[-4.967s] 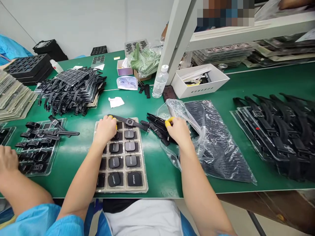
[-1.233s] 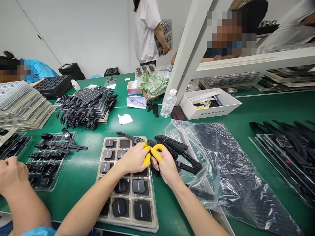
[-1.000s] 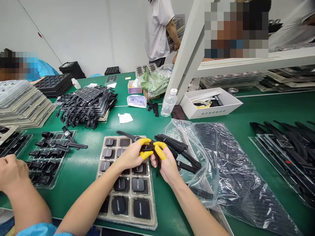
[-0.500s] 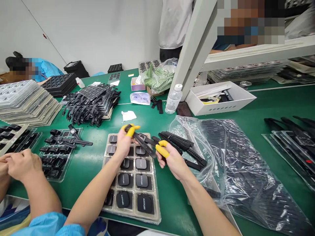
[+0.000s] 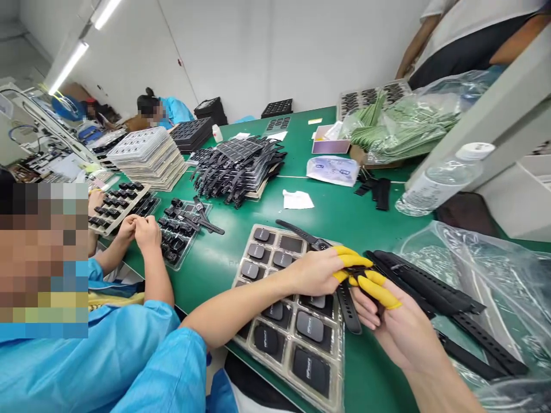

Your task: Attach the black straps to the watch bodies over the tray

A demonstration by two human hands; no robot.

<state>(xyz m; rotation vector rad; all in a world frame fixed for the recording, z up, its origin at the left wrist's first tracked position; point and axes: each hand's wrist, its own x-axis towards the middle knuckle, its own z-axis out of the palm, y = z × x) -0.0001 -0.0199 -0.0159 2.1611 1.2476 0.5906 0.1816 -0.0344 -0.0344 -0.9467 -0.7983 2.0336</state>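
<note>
My left hand [image 5: 318, 269] and my right hand [image 5: 398, 318] meet at the right edge of a clear tray [image 5: 289, 338], with yellow covers on several fingertips. Both are closed in a pinch around a black watch strap [image 5: 348, 307], whose holed end hangs below the fingers. The pinched part is mostly hidden. Behind my left hand, a black watch [image 5: 320, 244] with its strap extends over the tray's far right corner; whether it joins the held strap, I cannot tell. Square black pieces with white lettering [image 5: 310, 326] sit in the tray's compartments.
Right of my hands, black straps [image 5: 426, 281] lie by a clear plastic bag [image 5: 508, 287]. A water bottle [image 5: 439, 180] stands behind. At left, a co-worker's hands [image 5: 144, 232] are beside a tray of watches [image 5: 176, 244]. Stacked trays [image 5: 148, 158] and piled straps [image 5: 239, 169] stand farther back.
The view has swung left, bringing the neighbouring co-worker into sight. My hands, apart half a second ago, have come together around the strap.
</note>
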